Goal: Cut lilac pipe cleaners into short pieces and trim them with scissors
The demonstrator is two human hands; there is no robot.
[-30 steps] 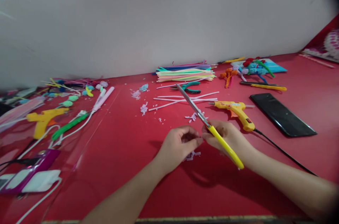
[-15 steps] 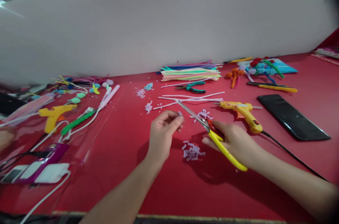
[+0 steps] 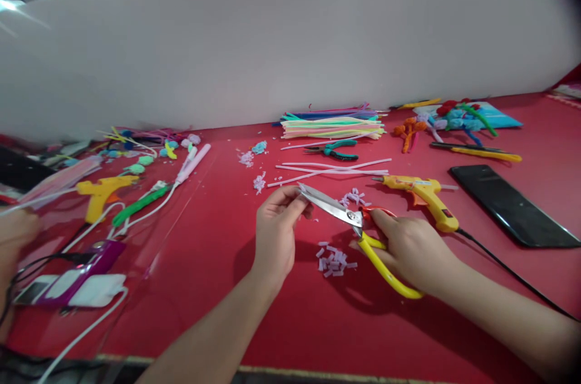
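My right hand (image 3: 411,244) grips a pair of scissors (image 3: 333,208) with yellow and red handles. Their blade tips reach the fingertips of my left hand (image 3: 279,229), which is pinched on a tiny pale purple piece (image 3: 302,188), mostly hidden by fingers and blades. Below the blades lies a pile of short purple cut pieces (image 3: 334,261). A second small pile (image 3: 354,197) shows just behind the scissors. Farther back, several long pale pink-purple pipe cleaners (image 3: 336,170) lie across the red table.
Teal-handled pliers (image 3: 333,149) lie before a bundle of pipe cleaners (image 3: 333,127). On the right are a yellow glue gun (image 3: 422,190) and a black phone (image 3: 512,205). At left are another glue gun (image 3: 100,193), a purple power strip (image 3: 86,275) and another person's hand (image 3: 18,229).
The scissors have swung left, bringing their blades to my left fingertips. The other person's hand shows more at the left edge. The whole view has shifted slightly.
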